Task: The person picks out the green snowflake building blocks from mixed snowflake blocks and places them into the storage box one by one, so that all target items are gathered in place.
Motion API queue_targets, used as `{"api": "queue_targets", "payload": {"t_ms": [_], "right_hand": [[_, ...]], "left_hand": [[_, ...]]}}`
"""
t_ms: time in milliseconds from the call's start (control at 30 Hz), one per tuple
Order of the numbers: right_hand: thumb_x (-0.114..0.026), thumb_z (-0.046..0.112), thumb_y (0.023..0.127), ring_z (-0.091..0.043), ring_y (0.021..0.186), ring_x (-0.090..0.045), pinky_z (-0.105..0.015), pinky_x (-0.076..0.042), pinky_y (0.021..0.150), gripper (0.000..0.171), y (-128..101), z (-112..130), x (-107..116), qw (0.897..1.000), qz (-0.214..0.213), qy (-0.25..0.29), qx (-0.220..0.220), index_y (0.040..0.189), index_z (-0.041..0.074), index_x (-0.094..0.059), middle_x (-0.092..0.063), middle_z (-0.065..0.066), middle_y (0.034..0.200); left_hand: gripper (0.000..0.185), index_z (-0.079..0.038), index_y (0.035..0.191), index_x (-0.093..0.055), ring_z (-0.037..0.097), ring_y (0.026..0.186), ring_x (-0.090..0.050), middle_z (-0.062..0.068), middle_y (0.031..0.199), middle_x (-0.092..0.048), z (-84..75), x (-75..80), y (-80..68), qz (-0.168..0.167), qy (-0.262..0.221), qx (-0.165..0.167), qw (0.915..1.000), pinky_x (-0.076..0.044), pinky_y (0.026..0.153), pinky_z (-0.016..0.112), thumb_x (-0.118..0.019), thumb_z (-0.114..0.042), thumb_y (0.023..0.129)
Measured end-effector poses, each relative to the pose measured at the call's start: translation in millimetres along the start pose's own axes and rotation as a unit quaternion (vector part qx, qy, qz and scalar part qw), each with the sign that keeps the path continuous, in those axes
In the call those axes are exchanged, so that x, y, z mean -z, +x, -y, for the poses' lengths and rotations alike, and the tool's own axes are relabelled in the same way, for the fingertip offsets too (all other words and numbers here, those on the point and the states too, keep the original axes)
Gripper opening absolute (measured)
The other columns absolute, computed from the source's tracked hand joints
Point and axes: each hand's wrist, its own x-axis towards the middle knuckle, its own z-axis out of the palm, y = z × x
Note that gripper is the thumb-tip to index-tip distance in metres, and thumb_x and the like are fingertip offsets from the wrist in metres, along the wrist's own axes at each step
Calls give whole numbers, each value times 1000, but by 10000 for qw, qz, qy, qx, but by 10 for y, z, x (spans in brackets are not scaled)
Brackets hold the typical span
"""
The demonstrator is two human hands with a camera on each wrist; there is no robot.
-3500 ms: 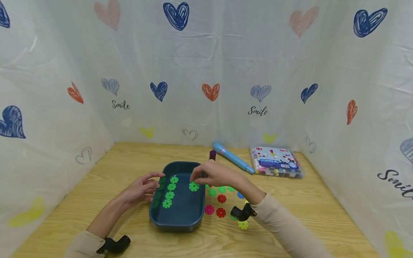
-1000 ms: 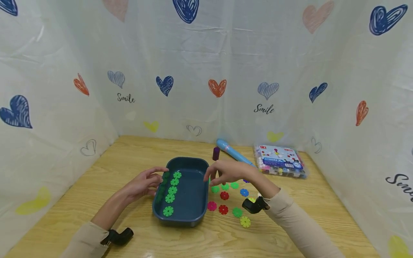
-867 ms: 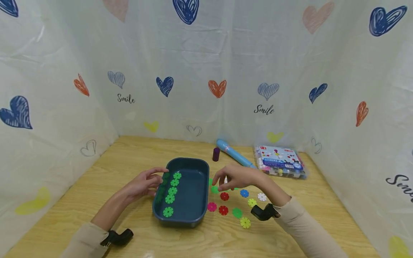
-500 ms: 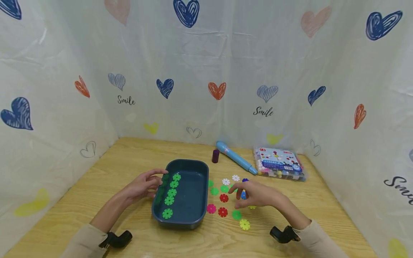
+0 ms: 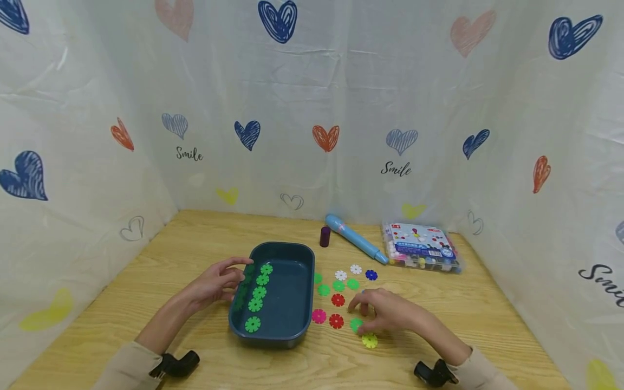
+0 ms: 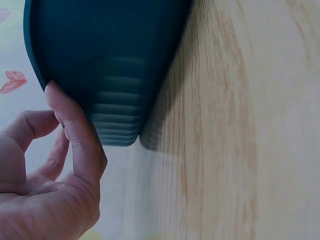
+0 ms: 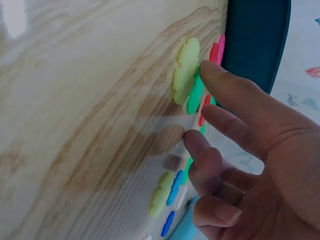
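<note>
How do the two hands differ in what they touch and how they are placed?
The left hand rests against the blue tray's outer side; the right hand lies on the table, a fingertip touching a green disc. Left fingers are loosely curled; right fingers reach forward. Neither hand grips anything.

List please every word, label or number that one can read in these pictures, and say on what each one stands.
"Smile": on the white heart-print curtain, left of centre.
"Smile": same curtain, right of centre.
"Smi...": same curtain, cut off by the right edge.
Label on the clear plastic box: printed, but too small to read.
</note>
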Motion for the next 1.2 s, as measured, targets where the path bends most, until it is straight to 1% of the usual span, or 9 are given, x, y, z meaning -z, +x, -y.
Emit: {"api": "queue_targets", "payload": {"t_ms": [133, 233, 333, 467, 667, 767, 900, 1000, 1200], "right_hand": [[-78, 33, 82, -4, 80, -56, -19, -46, 70, 33, -3, -12, -14, 10000, 8, -2, -10, 111, 20, -68, -62, 3, 93], [-78, 28, 83, -3, 80, -56, -19, -47, 70, 28, -3, -24, -8, 9998, 10, 179, -47, 108, 19, -69, -64, 3, 92], [-78, 24, 84, -2, 79, -57, -19, -48, 69, 24, 8, -38, 6, 9993, 21, 375, -42, 105, 17, -69, -66, 3, 90], [-78, 21, 84, 0, 76, -57, -19, -49, 67, 22, 37, -57, 28, 9987, 102, 489, -38, 102, 14, -69, -68, 2, 87], [-79, 20, 82, -2, 74, -56, -20, -47, 67, 24, 67, -39, 57, 9962, 271, 704, -430, 98, 15, -62, -63, 4, 84], [-79, 19, 83, -3, 73, -55, -20, -46, 67, 25, 68, -12, 63, 9950, 336, 785, -525, 98, 16, -59, -62, 4, 82], [-77, 19, 84, -2, 70, -54, -20, -45, 66, 25, 62, -6, 65, 9948, 394, 810, -470, 98, 17, -57, -61, 5, 80], [-76, 20, 85, -3, 69, -54, -20, -45, 66, 25, 49, -19, 59, 9958, 409, 749, -325, 100, 18, -56, -61, 6, 78], [-73, 17, 88, -2, 65, -53, -19, -46, 63, 22, 27, -53, 53, 9974, 280, 669, -38, 103, 20, -58, -63, 5, 80]], "left_hand": [[49, -9, 146, -36, 9, 75, -58, -1, 90, -57, 2, -1, 5, -49, 21, 39, 10000, -55, 64, 25, -52, -13, 100], [48, -9, 145, -37, 10, 76, -58, -1, 91, -57, 7, 0, 7, -75, 41, 46, 10000, -55, 64, 25, -52, -14, 100], [47, -10, 145, -37, 10, 78, -60, -1, 93, -58, 10, 1, 7, -89, 59, 41, 9999, -55, 64, 25, -52, -14, 100], [46, -10, 145, -37, 12, 82, -62, 0, 94, -59, 7, 1, 5, -84, 66, 29, 9999, -57, 67, 27, -51, -14, 101], [46, -7, 146, -35, 13, 87, -65, 0, 96, -59, -4, -8, 1, -30, 55, -5, 10000, -58, 69, 28, -48, -13, 102], [47, -6, 147, -33, 13, 87, -65, 1, 96, -59, -1, -9, 2, -19, 61, -11, 10000, -58, 70, 29, -48, -13, 102], [48, -7, 147, -34, 13, 87, -65, 2, 98, -60, 4, -10, 2, -52, 88, -2, 9999, -58, 70, 29, -49, -13, 102], [49, -6, 147, -34, 13, 86, -64, 3, 98, -59, 1, -18, -2, -49, 74, 13, 10000, -58, 69, 29, -50, -13, 101], [50, -6, 147, -33, 12, 82, -61, 3, 96, -59, 1, -14, 5, -44, 72, 12, 10000, -57, 67, 28, -50, -12, 101]]}}
